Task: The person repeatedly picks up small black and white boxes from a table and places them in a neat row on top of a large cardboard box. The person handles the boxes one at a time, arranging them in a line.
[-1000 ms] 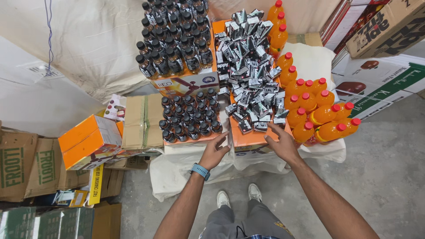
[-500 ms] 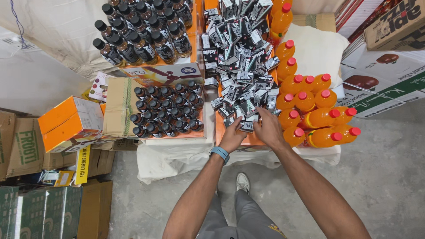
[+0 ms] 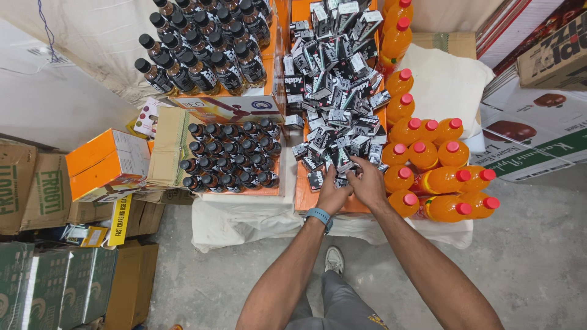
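Small black-and-silver cartons point(image 3: 333, 116): a loose heap filling the long orange tray point(image 3: 301, 197), taken here as the landmark. Both hands met at the tray's near end. Left hand point(image 3: 333, 194), a blue wristband point(image 3: 318, 216) on its wrist, lay with fingers curled among the nearest cartons; right hand point(image 3: 369, 183) sat just beside it, touching it, fingers bent down onto the same cluster. Each hand looked closed on 1 or more cartons, but which ones, and how tightly, could not be told.

Orange drink bottles point(image 3: 437, 177) with red caps: standing and lying to the right of the tray, the nearest just beside the right hand. Small dark bottles point(image 3: 229, 156) with black caps: packed upright in a shallow box left of the tray. Larger dark bottles point(image 3: 202, 55): upright, further back on the tray's left. Orange-and-white box point(image 3: 107, 162): well left of the tray, beyond the small dark bottles. White cloth point(image 3: 244, 217): spread beneath the tray and hanging over the near edge
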